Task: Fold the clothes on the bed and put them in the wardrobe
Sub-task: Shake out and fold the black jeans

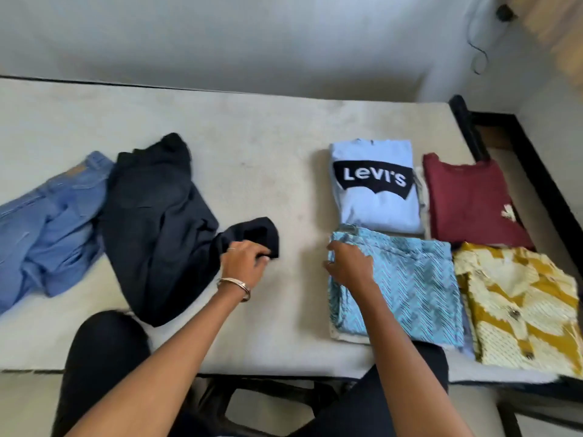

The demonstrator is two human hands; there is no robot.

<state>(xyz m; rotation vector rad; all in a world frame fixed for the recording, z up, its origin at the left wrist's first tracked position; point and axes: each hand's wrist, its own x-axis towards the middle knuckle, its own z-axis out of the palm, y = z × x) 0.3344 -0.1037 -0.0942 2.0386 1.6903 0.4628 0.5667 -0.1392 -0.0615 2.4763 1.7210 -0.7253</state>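
A crumpled black garment (pixel 154 222) lies on the bed's left half, and my left hand (pixel 244 261) grips its near corner. Beside it on the far left are unfolded blue jeans (pixel 47 225). My right hand (pixel 350 266) rests with spread fingers on the left edge of a folded teal patterned garment (pixel 416 279). Behind that lies a folded light blue printed T-shirt (pixel 377 203). A folded maroon top (pixel 470 203) and a folded yellow patterned shirt (pixel 520 307) lie at the right.
The bed (pixel 258 146) has a pale cover and stands against a white wall. Its dark frame (pixel 467 127) shows at the right end. My knees press against the near edge. A cable hangs on the wall at upper right.
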